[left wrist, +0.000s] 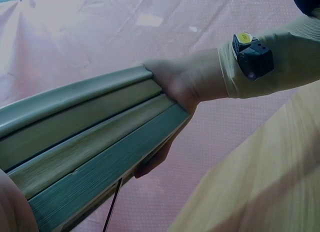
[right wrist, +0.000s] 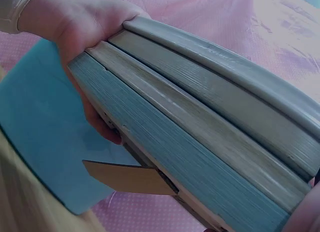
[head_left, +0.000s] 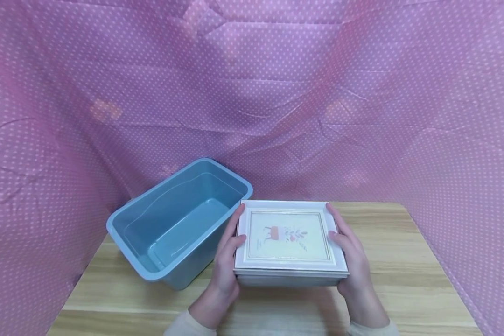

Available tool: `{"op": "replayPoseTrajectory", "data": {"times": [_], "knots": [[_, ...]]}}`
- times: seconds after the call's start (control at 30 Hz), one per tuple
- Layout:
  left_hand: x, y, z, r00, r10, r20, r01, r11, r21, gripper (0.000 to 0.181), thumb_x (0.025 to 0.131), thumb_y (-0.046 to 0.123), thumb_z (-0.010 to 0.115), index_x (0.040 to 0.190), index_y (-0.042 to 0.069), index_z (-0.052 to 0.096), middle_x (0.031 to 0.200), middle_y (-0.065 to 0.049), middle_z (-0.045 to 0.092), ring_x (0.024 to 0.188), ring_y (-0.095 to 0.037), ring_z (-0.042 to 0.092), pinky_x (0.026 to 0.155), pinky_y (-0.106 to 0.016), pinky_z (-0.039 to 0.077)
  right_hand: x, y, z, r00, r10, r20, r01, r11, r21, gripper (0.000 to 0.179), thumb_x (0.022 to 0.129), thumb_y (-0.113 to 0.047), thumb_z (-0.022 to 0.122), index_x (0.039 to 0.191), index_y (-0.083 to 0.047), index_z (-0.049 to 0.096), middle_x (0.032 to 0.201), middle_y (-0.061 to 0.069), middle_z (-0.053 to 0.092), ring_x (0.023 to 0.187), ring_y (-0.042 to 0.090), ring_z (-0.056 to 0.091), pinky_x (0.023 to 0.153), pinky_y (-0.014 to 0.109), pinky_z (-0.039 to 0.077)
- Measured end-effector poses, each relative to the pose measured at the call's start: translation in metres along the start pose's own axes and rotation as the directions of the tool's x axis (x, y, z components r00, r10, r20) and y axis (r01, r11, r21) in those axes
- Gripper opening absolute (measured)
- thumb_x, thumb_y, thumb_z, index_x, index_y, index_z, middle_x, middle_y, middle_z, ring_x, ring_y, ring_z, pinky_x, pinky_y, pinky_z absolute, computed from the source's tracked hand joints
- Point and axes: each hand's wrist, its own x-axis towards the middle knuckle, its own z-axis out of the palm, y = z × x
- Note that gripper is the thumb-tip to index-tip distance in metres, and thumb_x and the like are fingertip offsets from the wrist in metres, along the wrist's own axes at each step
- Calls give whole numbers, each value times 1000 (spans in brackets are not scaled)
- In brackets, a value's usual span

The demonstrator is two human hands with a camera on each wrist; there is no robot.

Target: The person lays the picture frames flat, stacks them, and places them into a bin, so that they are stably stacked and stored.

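Both hands hold a stack of picture frames (head_left: 291,235) level above the wooden table, right of centre in the head view. The top frame is white, with a deer-and-leaves print turned sideways. In the right wrist view the stack's side shows grey, wood-grained and blue-green bands (right wrist: 185,137); how many frames there are I cannot tell. A brown stand flap (right wrist: 130,177) hangs from the underside. My left hand (head_left: 227,261) grips the left edge, thumb near the top face. My right hand (head_left: 353,256) grips the right edge likewise. Fingers beneath are partly hidden.
A blue plastic bin (head_left: 180,247) stands at an angle on the left of the table, its inside bare; its right rim comes close to the stack. Pink dotted cloth (head_left: 277,93) hangs behind and at both sides. The table (head_left: 411,280) extends to the right.
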Motion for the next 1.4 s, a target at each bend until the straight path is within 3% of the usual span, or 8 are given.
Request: {"op": "replayPoseTrajectory", "data": {"times": [0.3, 0.57, 1.1, 1.4], "knots": [[3, 19, 4, 1000, -16, -20, 16, 999, 34, 66, 106, 15, 37, 169, 35, 34, 181, 10, 18, 169, -23, 6, 134, -63, -1, 10, -14, 6, 1000, 3, 25, -4, 1000, 14, 61, 110, -9, 35, 171, -14, 31, 185, -2, 3, 170, 23, -9, 135, 58, -15], [5, 29, 4, 999, -5, -43, 7, 999, 47, 66, 106, 17, 37, 170, 33, 34, 181, 8, 17, 169, -24, 8, 135, -63, 0, 20, -22, 12, 999, 39, 28, -38, 999, -12, 60, 111, -11, 36, 170, -18, 34, 184, -6, 7, 170, 18, -2, 138, 54, -9], [2, 61, 0, 996, 5, -83, 3, 996, 91, 66, 107, 17, 37, 171, 34, 31, 182, 11, 16, 169, -21, 8, 136, -62, 0, 38, -40, 30, 994, 48, 94, -48, 999, 5, 62, 110, -11, 35, 171, -19, 32, 184, -1, 7, 169, 22, 1, 137, 54, -6], [-1, 70, -5, 994, 8, -109, 2, 995, 96, 66, 108, 17, 39, 171, 36, 30, 181, 13, 17, 169, -18, 9, 137, -57, 2, 47, -41, 38, 992, 74, 105, -75, 997, 9, 62, 108, -11, 38, 170, -19, 36, 183, -1, 11, 168, 21, 6, 137, 51, -1]]}}
